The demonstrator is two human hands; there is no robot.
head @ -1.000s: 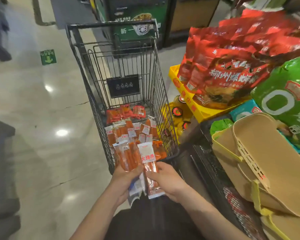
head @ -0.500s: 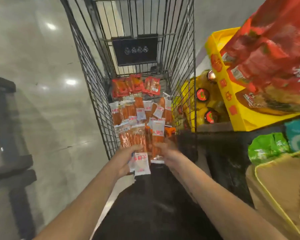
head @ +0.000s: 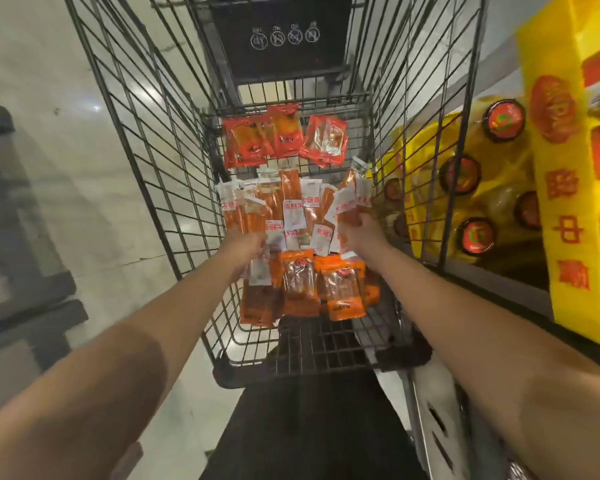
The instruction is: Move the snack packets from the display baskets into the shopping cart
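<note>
Both arms have reached down from above the near rim into the shopping cart (head: 174,188), the left hand (head: 248,245) and right hand (head: 359,233) each gripping snack packets (head: 293,216) with curled fingers, release likely next.

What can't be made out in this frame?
- Head view: left hand and right hand fingers, hidden among the snack packets.
- Packet label text, motion-blurred.
- Shopping cart top, cut by the upper edge.
- Yellow box, cut by the right edge.
</note>
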